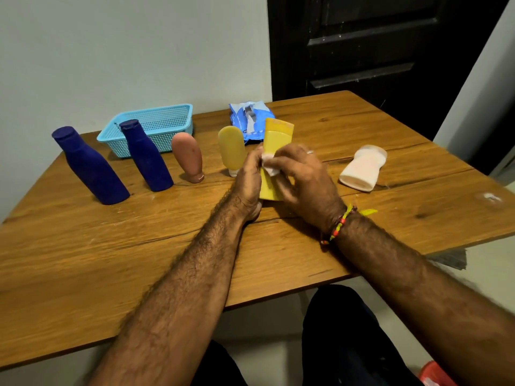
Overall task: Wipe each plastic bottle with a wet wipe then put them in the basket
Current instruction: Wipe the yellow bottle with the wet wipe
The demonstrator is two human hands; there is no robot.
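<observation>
A yellow bottle stands upright at the table's middle, gripped low by my left hand. My right hand holds a white wet wipe against the bottle's front. Behind and to the left runs a row: two dark blue bottles, a pink bottle and a rounded yellow bottle. To the right a white bottle sits on the table. A light blue mesh basket sits empty by the wall at the back left.
A blue wet wipe pack lies behind the held bottle. The wooden table meets the wall at the back; a dark door stands behind its right corner. My dark-trousered knees show under the near edge.
</observation>
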